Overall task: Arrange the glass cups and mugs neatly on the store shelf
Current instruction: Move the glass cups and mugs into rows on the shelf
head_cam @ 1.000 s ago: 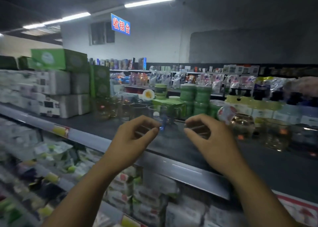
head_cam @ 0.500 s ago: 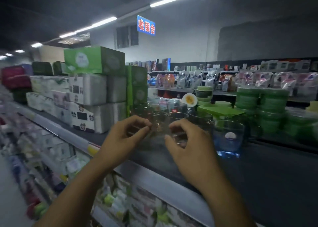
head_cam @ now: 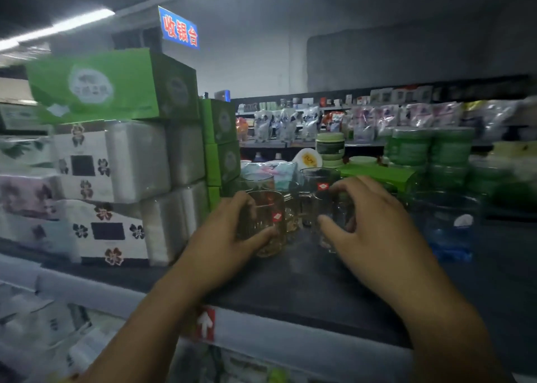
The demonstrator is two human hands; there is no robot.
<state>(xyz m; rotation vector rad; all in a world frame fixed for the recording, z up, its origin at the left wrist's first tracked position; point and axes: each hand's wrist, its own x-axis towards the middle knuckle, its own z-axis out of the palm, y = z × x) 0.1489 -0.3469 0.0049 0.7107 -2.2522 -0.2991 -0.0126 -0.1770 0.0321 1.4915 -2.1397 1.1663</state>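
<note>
We are curling our left hand (head_cam: pixel 223 240) round a glass mug (head_cam: pixel 270 208) and our right hand (head_cam: pixel 372 231) round a second glass (head_cam: pixel 338 218), both standing on the dark shelf (head_cam: pixel 290 284) beside stacked tissue packs (head_cam: pixel 130 162).

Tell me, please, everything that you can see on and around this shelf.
shelf: one, dark, across the foreground
glass mugs: at least four, clear, clustered mid-shelf
blue cup: one, blue-tinted glass, right of the mugs
tissue packs: several, white, stacked left
boxes: several, green, on and beside the packs
lidded tubs: stacks, green, back right
shelf tag: one, red with white arrow, shelf front edge
sign: one, blue with red characters, overhead
left hand: grips the front-left mug
right hand: grips the front-right glass
</note>
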